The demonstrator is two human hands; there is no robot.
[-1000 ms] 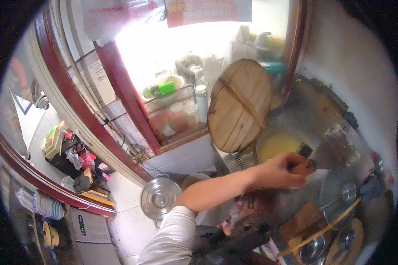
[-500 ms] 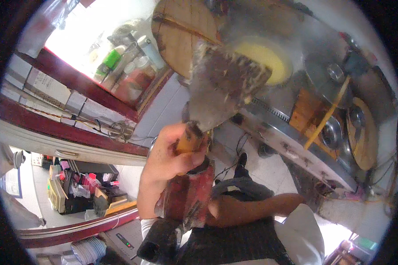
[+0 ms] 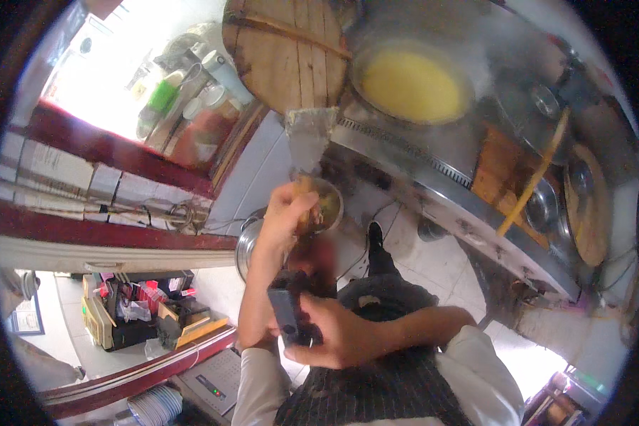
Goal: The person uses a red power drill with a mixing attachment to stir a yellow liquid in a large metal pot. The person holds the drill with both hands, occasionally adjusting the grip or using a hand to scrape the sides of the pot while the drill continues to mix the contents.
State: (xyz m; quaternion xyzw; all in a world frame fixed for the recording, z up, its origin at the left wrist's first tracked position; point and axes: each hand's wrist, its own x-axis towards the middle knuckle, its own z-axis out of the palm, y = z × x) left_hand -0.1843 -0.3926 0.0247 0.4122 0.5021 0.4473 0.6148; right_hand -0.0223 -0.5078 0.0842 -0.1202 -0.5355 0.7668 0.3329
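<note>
My left hand (image 3: 285, 216) is wrapped round the short wooden handle of a scraper (image 3: 309, 140). Its wide metal blade points up and away, and pale residue clings to the far edge. Closer to my body, my right hand (image 3: 348, 332) grips a black, block-ended tool (image 3: 285, 312). A blurred dark red part (image 3: 319, 261) lies beyond the grip and seems to belong to it; the kind is unclear. Just under the scraper handle shows a round metal container (image 3: 329, 204), partly covered by my left hand.
Yellow liquid (image 3: 412, 84) fills a large round pan on the metal stove (image 3: 433, 167), with steam around. A round wooden lid (image 3: 284, 53) leans at the back. To the right are metal lids and a long wooden stick (image 3: 536, 174). A red-framed window ledge (image 3: 121, 145) runs left.
The scraper has dropped away from my view and swung left, off the pan. The tool in my right hand has turned, and that hand, hidden before, now shows. The round container has come into view.
</note>
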